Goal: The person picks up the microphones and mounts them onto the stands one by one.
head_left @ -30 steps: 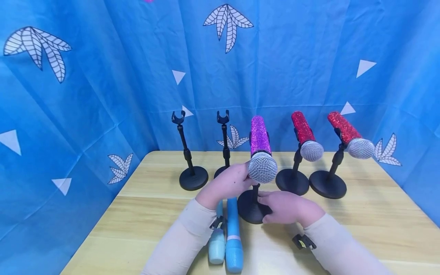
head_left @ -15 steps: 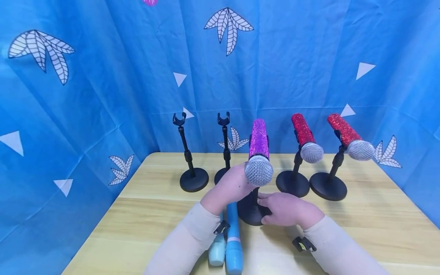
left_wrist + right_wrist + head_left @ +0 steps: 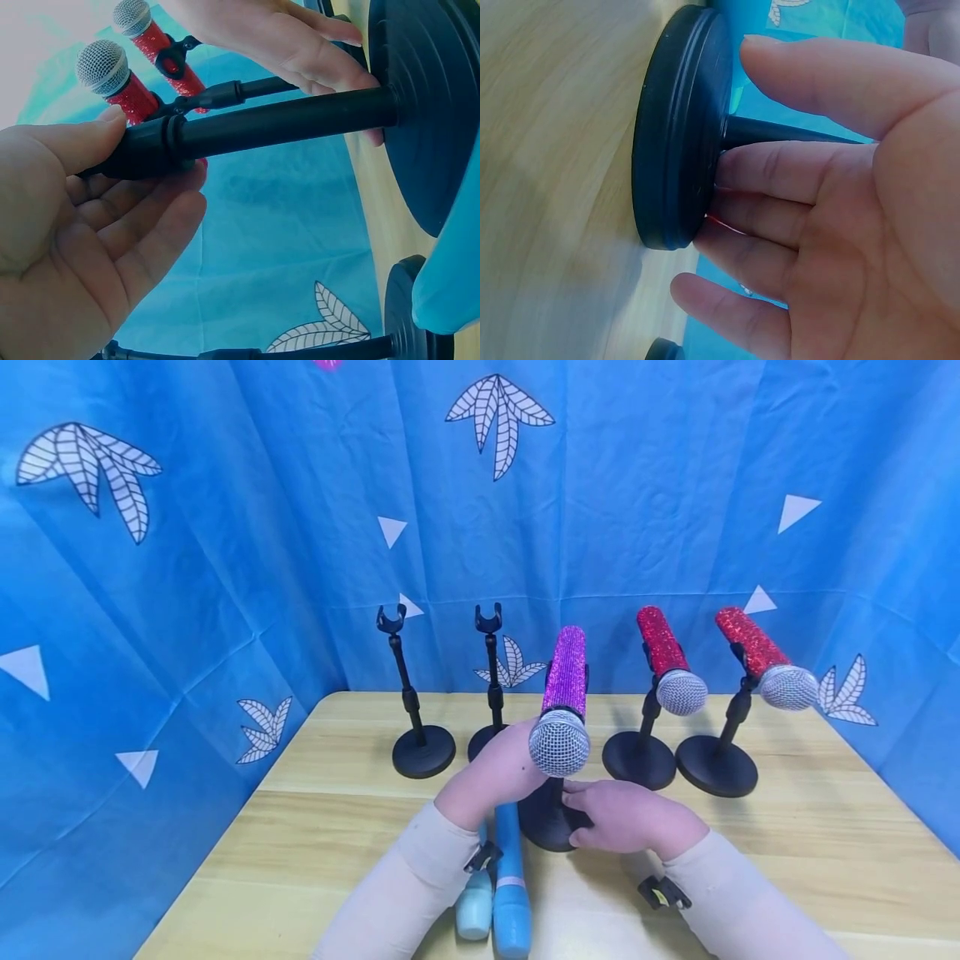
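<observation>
A purple glitter microphone (image 3: 567, 672) rests in the clip of a black desk microphone stand (image 3: 292, 124), its silver mesh head tilted down toward me. My left hand (image 3: 504, 770) pinches the collar of that stand just under the microphone, thumb on one side and fingers on the other, as the left wrist view shows. Low on the same stand, my right hand (image 3: 628, 814) touches the round base (image 3: 682, 135) with nearly straight fingers beside the pole. Two blue microphones (image 3: 512, 893) lie on the table under my left forearm, one partly hidden by it.
On the right, two stands hold red glitter microphones (image 3: 662, 643) (image 3: 753, 639). Two stands without microphones (image 3: 408, 697) (image 3: 491, 664) stand at the back left. A blue curtain (image 3: 637, 468) hangs behind the wooden table (image 3: 300, 843).
The purple microphone's mesh head has swung a little left and down, and its tail end has shifted slightly right and down. My left hand has moved slightly; the right stays at the base.
</observation>
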`<state>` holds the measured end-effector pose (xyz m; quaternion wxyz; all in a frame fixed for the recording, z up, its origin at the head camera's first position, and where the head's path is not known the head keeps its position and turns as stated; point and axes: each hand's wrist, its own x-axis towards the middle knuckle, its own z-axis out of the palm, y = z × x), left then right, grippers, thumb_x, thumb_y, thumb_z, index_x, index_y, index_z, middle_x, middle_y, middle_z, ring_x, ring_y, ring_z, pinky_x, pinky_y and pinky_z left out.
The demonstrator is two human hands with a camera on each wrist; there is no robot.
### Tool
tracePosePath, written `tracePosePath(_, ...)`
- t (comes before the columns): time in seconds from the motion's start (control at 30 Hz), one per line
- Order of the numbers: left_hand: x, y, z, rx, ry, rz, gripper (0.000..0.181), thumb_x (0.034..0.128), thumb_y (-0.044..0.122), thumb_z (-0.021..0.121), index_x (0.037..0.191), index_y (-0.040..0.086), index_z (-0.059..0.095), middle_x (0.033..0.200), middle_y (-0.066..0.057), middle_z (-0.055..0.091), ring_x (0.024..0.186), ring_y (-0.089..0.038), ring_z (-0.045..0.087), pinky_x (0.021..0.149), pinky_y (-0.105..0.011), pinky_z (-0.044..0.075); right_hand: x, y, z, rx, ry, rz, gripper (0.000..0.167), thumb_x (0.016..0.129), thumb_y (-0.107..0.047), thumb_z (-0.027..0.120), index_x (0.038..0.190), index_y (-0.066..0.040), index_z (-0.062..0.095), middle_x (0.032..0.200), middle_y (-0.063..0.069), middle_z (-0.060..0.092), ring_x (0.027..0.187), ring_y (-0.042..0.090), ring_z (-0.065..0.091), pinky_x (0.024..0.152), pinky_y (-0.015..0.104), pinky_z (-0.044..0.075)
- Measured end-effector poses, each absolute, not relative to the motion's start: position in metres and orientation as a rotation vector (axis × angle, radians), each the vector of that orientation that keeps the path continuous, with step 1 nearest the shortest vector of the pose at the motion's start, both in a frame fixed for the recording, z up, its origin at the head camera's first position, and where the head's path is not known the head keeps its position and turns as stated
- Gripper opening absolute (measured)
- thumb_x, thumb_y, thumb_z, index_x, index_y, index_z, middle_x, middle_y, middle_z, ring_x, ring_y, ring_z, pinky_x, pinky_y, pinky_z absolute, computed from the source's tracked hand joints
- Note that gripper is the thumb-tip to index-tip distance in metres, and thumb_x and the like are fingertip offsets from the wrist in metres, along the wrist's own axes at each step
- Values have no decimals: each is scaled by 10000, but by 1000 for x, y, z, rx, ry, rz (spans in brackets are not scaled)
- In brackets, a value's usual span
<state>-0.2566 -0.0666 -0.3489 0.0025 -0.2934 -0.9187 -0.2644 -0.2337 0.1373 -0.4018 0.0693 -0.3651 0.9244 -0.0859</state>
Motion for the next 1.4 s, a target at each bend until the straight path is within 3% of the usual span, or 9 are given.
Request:
tracePosePath(0.23, -257, -73, -345, -1033, -2910, -861, 268, 1070, 221, 512, 1316, 239, 616, 1319, 79, 628, 1218, -98, 582, 1031, -369, 471, -233, 138, -400, -1075, 2772, -259, 568, 899, -329, 710, 1340, 19, 627, 1461, 164, 535, 1288, 320, 560, 1047, 471, 452)
tracePosePath(0.4, -257, -70, -344, -1050, -2839, -696, 271, 1057, 182, 541, 1308, 187, 642, 1267, 36, 660, 1179, -126, 613, 1011, -335, 482, -233, 137, -400, -1062, 2768, -262, 558, 905, -327, 709, 1343, 9, 629, 1460, 150, 540, 1273, 309, 573, 1041, 468, 458)
tracePosePath(0.7, -254, -64, -342, -918, -2889, -579, 266, 1022, 212, 613, 1264, 122, 679, 1139, 5, 670, 1049, -136, 645, 933, -305, 526, -235, 137, -401, -990, 2756, -284, 524, 907, -333, 720, 1333, -36, 651, 1287, 106, 671, 1169, 260, 637, 982, 452, 505)
tracePosePath(1.03, -260, -62, -346, -921, -2846, -616, 143, 999, 254, 663, 1096, 192, 748, 960, 85, 691, 856, -73, 623, 746, -258, 520, -236, 143, -402, -1012, 2751, -398, 508, 922, -298, 720, 1345, -28, 640, 1365, 155, 615, 1287, 343, 551, 1058, 523, 429)
tracePosePath(1.2, -260, -62, -347, -953, -2816, -655, 168, 996, 266, 674, 1120, 181, 750, 924, 81, 689, 789, -54, 598, 682, -228, 503, -235, 145, -402, -967, 2721, -514, 517, 913, -301, 736, 1343, -29, 643, 1378, 140, 609, 1319, 353, 519, 1074, 540, 407)
tracePosePath(1.4, -258, -62, -347, -969, -2830, -640, 193, 1019, 272, 636, 1146, 162, 732, 971, 44, 689, 801, -80, 586, 693, -241, 501, -234, 145, -402, -942, 2714, -546, 528, 913, -306, 731, 1356, -36, 637, 1422, 144, 574, 1362, 356, 467, 1096, 540, 380)
